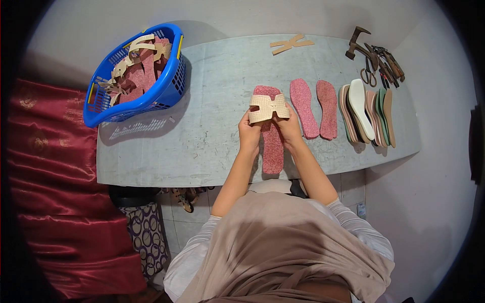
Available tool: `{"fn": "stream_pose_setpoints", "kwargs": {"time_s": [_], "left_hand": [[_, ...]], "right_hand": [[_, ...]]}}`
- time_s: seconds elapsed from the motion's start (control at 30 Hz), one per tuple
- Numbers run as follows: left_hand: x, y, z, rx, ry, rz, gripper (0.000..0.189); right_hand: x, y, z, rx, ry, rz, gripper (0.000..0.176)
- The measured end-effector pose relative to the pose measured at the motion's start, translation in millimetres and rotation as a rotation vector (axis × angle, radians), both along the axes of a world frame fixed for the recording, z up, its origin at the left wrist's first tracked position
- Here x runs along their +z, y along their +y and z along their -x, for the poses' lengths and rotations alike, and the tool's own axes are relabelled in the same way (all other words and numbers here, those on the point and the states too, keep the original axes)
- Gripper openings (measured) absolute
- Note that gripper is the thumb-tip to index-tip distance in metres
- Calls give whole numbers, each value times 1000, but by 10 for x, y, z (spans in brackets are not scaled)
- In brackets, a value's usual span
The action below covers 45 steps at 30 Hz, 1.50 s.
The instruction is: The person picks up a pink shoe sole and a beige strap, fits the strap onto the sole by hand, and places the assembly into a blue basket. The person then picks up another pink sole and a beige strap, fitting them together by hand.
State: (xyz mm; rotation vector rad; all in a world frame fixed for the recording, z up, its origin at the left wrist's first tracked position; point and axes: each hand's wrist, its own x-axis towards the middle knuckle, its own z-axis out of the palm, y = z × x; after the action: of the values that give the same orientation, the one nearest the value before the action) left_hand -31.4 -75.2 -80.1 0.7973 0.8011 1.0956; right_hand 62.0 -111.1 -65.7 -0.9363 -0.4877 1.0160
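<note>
Between my two hands is a sandal, made of a speckled pink insole (273, 151) with a cream woven-textured strap (270, 108) across its front part. My left hand (249, 132) grips its left edge at the strap. On the opposite edge, my right hand (287, 126) holds the strap and insole, fingers curled underneath and partly hidden. The sandal points away from me over the table. Just right of my right hand lie two loose pink insoles, one lighter (304, 108) and one darker (327, 108).
A blue basket (174, 76) of strapped pink pieces stands at the table's (212, 101) back left. Tan strap pieces (292, 44) lie at the back. To the right are stacked soles (361, 108), a hammer (359, 45), scissors (368, 76) and several pliers (389, 64). A red curtain (60, 192) hangs left.
</note>
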Motion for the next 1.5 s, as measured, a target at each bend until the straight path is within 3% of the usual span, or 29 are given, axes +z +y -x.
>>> {"fn": "stream_pose_setpoints", "kwargs": {"time_s": [0.2,0.47,0.53,0.57,0.63,0.83,0.93,1.1,1.3,1.4,1.5], "left_hand": [[-132,3,-5,30,-125,30,38],[217,-112,-59,81,-252,59,36],[107,-98,6,-58,-152,129,32],[40,-100,28,-127,-103,165,30],[102,-120,21,-59,-130,160,26],[121,-34,125,91,-114,106,23],[205,3,253,141,-171,95,23],[255,79,528,159,-135,8,26],[398,180,979,302,-26,-45,27],[544,74,1440,277,99,55,25],[399,-61,1967,346,-16,119,25]], "right_hand": [[-51,-20,-117,116,-31,176,46],[-119,180,-215,54,46,45,47],[-28,250,-244,54,17,38,49],[73,259,-226,77,24,33,49],[281,276,-165,119,38,20,47],[165,228,-156,452,130,27,47],[136,174,-106,549,52,167,43],[149,256,155,612,-107,236,32],[329,802,623,550,-204,119,30],[605,1203,932,542,-298,15,29],[859,1724,1299,591,-408,-71,31]]}}
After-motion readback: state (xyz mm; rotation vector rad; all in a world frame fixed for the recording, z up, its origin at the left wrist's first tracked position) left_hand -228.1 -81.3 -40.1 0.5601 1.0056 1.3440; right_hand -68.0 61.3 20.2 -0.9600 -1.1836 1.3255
